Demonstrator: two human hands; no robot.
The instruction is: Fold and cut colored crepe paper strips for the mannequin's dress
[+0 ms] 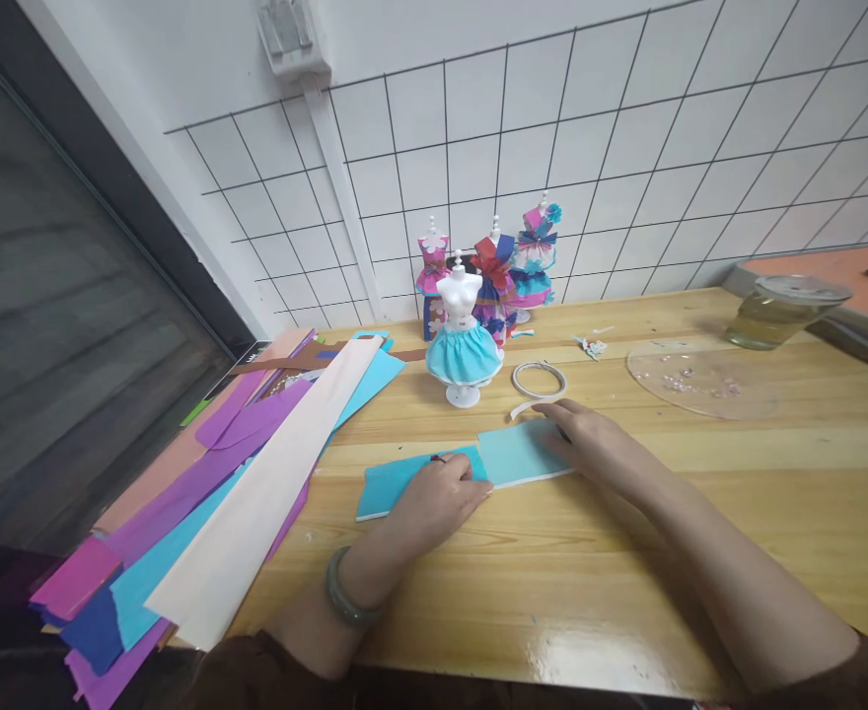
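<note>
A blue crepe paper strip (396, 481) with a white lower edge lies flat on the table. My left hand (440, 501) rests on its right end, fingers curled in and pressed down. Against that end lies a paler blue strip (512, 454), also white along its lower edge. My right hand (580, 434) covers the right part of this paler strip, its fingers stretched out and its thumb hidden. Just beyond those fingertips is a roll of white tape (515, 381) with a loose end. Behind the strips stands a small white mannequin (459, 299) in a light blue gathered skirt (464, 355).
Several dressed mannequins (535, 258) stand by the wall grid. Long crepe paper sheets (271, 473) are piled at the left. To the right are a clear round dish (700, 380) of small gems, a lidded container (770, 316) and some small white pieces (592, 347).
</note>
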